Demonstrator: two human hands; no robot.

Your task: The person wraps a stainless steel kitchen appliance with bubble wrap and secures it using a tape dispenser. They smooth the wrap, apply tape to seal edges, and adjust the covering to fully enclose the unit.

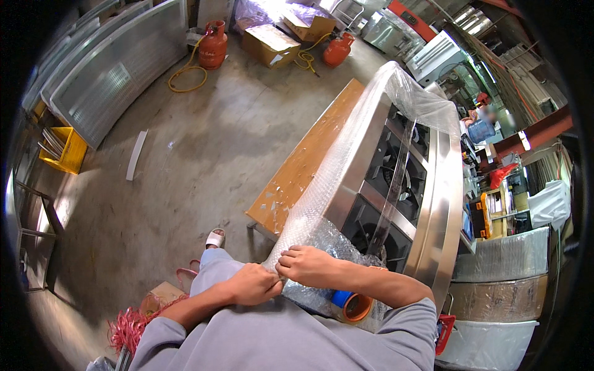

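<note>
Both hands are at the near left corner of a stainless steel gas stove (346, 210), which is partly covered by bubble wrap (312, 191). My left hand (255, 284) is closed in a fist on the wrap's edge. Right beside it, my right hand (303, 264) pinches the same wrap with curled fingers. Black burner grates (387, 173) show where the stove top is bare, crossed by a strip of clear film. Under my right forearm, a blue and orange tape roll or dispenser (354, 305) lies on the wrap, partly hidden.
A wooden board table (297, 173) runs along the stove's left side. Red gas cylinders (212, 46) and cardboard boxes (270, 44) stand at the back. Framed panels (117, 74) lean at the left by a yellow crate (65, 150). Wrapped boxes (501, 297) are stacked at the right.
</note>
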